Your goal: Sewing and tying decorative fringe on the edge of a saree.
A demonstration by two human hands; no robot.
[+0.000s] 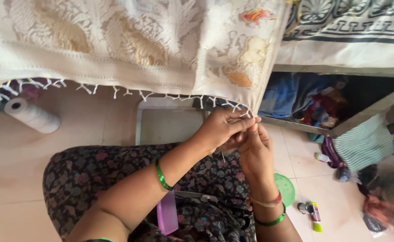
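Both hands met at the cloth's fringe [246, 110]. My left hand [221, 127] gripped narrow, pinching a tassel just above; my right hand [255, 150] pinched below it. The fringe ran leftward, away from both grips; the thread cone [32, 115] lay far left.

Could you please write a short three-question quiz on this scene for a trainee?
1. True or false: both hands meet at the fringe on the corner of the cream woven cloth.
2. Which wrist wears a reddish thread band as well as a green bangle? A) left B) right
3. What lies on the floor to the person's left, below the cloth's edge?

Key:
1. True: the left hand and right hand pinch the tassels there.
2. B: the band sits beside the bangle.
3. A spool of white thread, lying on its side.
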